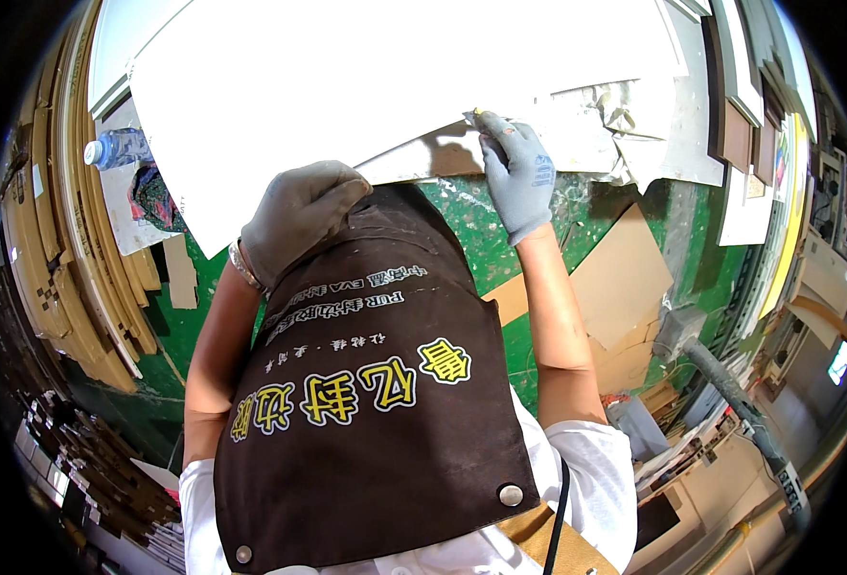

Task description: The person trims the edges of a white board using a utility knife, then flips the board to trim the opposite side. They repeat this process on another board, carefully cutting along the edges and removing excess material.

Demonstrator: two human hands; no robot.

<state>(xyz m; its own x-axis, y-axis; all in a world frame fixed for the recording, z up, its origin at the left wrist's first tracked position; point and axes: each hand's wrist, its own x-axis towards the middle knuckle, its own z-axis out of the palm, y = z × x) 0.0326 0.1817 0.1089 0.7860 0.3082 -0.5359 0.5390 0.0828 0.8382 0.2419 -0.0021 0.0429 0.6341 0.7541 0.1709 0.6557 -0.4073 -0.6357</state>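
Note:
A large, glaring white sheet (280,86) spreads across the work surface in front of me. My left hand (306,216), in a grey glove, is closed in a fist at the near edge of the sheet. Its curled fingertips hide whatever they may hold. Farther right, my right hand (515,168), in a light grey glove, is closed at the sheet's edge with the forefinger stretched forward. A small pointed piece with a yellow spot (474,114) shows at its fingertips, too small to name. Below the sheet's edge, a brownish patch of surface (447,155) lies between the hands.
Crumpled clear plastic film (625,120) lies right of my right hand. A water bottle (117,149) lies at the left, above a dark patterned cloth (153,198). Long boards (74,220) are stacked along the left. Cardboard (620,273) rests on the green floor, near a grey metal pipe (730,388).

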